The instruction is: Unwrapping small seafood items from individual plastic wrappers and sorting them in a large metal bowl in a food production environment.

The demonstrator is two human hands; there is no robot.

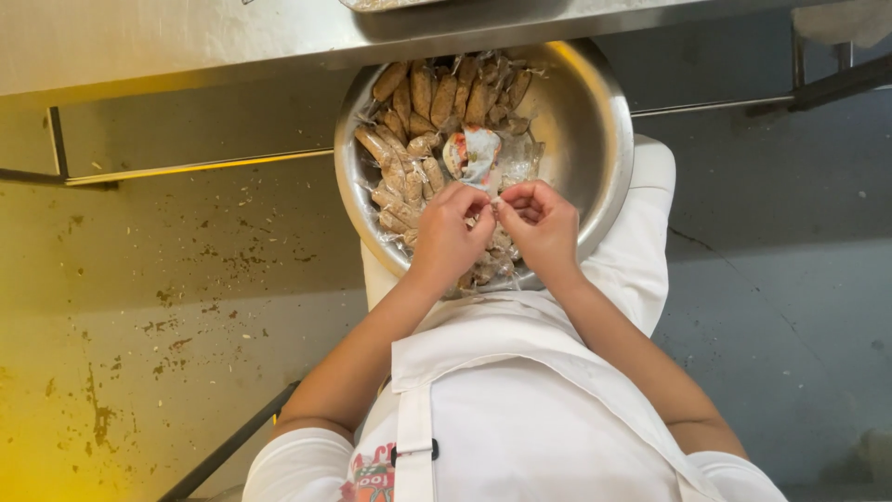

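Observation:
A large round steel bowl (595, 121) rests on my lap, under the edge of a steel table. Several brown, finger-shaped pieces (423, 98) lie stacked along its far and left sides, amid bits of clear wrapping. A crumpled pale wrapper with red and blue print (476, 153) lies near the middle. My left hand (448, 237) and my right hand (541, 223) meet over the bowl's near part, fingertips pinched together on a small piece of clear wrapping (493, 201).
A steel table edge (186, 46) runs across the top. Below lies a stained floor, yellowish on the left (139, 325) and grey on the right. I wear a white apron (520, 409). A dark bar (223, 451) slants at the lower left.

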